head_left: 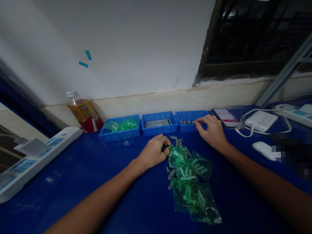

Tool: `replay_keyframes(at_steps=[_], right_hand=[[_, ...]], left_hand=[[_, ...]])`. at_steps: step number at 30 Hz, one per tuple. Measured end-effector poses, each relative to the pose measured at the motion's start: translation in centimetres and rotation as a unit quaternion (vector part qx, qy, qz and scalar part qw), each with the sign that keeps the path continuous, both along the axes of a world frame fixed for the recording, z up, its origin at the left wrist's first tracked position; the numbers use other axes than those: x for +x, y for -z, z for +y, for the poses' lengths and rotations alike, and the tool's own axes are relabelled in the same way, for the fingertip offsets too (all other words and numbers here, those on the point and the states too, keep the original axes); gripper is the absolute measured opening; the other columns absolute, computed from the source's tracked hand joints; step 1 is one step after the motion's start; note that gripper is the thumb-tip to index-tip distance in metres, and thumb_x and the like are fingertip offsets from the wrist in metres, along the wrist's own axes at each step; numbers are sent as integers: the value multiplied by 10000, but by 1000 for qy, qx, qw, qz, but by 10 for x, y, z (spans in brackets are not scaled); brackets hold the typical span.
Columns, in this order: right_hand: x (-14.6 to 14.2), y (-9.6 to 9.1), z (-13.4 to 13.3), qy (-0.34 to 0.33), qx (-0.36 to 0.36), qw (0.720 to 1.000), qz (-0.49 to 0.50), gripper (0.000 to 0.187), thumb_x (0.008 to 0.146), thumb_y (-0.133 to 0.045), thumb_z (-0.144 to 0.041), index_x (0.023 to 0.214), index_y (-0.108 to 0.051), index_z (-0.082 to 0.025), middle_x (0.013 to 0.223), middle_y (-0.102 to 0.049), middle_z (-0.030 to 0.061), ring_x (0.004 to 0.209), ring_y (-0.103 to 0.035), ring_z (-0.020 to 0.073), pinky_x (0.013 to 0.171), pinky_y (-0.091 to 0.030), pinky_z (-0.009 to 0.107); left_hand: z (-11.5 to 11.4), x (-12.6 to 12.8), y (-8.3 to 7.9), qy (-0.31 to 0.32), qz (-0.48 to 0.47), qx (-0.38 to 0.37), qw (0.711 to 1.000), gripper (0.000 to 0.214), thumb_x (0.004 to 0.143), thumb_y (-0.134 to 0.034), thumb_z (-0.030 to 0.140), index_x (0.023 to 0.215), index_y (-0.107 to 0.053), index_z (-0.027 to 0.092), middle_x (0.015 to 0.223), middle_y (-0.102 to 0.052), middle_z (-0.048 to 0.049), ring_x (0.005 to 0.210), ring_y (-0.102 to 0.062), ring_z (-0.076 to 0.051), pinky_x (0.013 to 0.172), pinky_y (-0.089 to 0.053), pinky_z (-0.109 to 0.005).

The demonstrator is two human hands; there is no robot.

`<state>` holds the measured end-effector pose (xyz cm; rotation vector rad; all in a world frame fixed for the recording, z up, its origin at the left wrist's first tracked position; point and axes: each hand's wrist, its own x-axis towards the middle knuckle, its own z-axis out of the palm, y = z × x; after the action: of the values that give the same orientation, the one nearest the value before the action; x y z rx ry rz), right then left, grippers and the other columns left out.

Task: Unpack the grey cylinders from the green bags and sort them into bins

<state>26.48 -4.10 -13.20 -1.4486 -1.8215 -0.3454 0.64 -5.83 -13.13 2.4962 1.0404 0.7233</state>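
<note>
My left hand rests on the blue table with its fingers curled together at the upper left edge of a pile of small clear plastic bags. The bags hold green and pale plugs and metal pieces. What its fingertips hold, if anything, is hidden. My right hand reaches over the right blue bin, thumb and finger pinched beside the small metal screws; I cannot make out what is between them. Loose metal cylinders lie along the pile's left side, with more above it.
The middle blue bin holds rows of metal cylinders; the left blue bin holds green plugs and plastic. A drink bottle and a power strip stand left. A phone, cables and a white charger lie right.
</note>
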Motion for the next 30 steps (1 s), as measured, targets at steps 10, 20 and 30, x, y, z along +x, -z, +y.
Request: replay_keyframes(at_steps=[10,20,30], right_hand=[[-32,-17,-28,-87,24,993,-74,155,859,-526,-273,943,-627,-190,880,-631,74,881,-532,240,757,-374,385],[-67,-20,-60,-246,1,959,-139,154,904,-457,-213,916,-600,-158,851,-621,70,825,-523,200,709,-364,344],[-65,-21,-60,-237,19,956,-171,157,898,-473,-197,963,-610,-156,872,-632,71,833,-522,200,724,-351,336]], left_hand=[[0,-3,-5,-48,-133,-28,990,142,827,-521,219,911,-618,158,674,-591,12,585,-526,-102,558,-413,-220],[-15,5,-3,50,-279,-152,947,267,857,-538,313,1063,-487,152,799,-625,-35,642,-564,-107,571,-430,-213],[-16,4,0,41,-252,-121,959,226,882,-511,303,1054,-513,156,848,-642,-49,712,-600,-130,631,-461,-235]])
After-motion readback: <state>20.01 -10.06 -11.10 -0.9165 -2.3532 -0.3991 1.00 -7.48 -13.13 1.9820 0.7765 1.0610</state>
